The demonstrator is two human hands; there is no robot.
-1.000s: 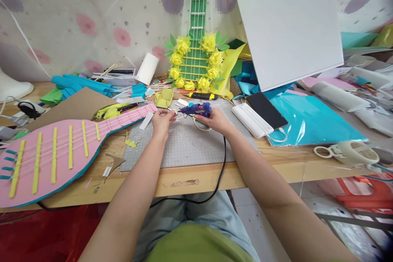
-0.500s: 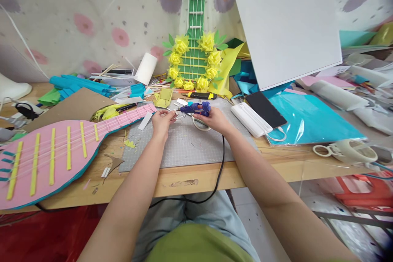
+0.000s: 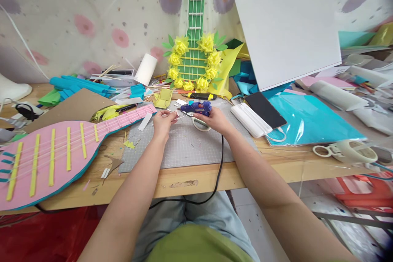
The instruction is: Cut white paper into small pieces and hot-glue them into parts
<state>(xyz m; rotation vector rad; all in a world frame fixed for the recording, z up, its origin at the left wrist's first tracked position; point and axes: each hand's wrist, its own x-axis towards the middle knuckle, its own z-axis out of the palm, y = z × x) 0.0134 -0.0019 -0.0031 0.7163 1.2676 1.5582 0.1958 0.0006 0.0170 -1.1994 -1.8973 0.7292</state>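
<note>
My right hand [image 3: 216,120] is wrapped around a blue hot glue gun [image 3: 199,108], whose nozzle points left. Just left of that nozzle, my left hand [image 3: 163,124] pinches a small white piece [image 3: 178,113], partly hidden by the fingers. Both hands are over a grey cutting mat [image 3: 190,151]. Beneath the glue gun, the white handle of a pair of scissors [image 3: 201,125] shows. A white strip [image 3: 145,122] lies left of my left hand. The pink paper guitar [image 3: 58,147] with yellow strips rests at the left, its neck end close to that hand.
A green guitar with yellow paper flowers [image 3: 196,63] stands at the back. A yellow-black cutter [image 3: 201,96] lies before it. To the right are a white power strip [image 3: 251,120], a black phone [image 3: 265,109] and blue sheets [image 3: 313,118]. The gun's black cord [image 3: 220,168] hangs over the table edge.
The glue gun and both hands have shifted very slightly to the right. My grips look the same, and the objects around stay where they were.
</note>
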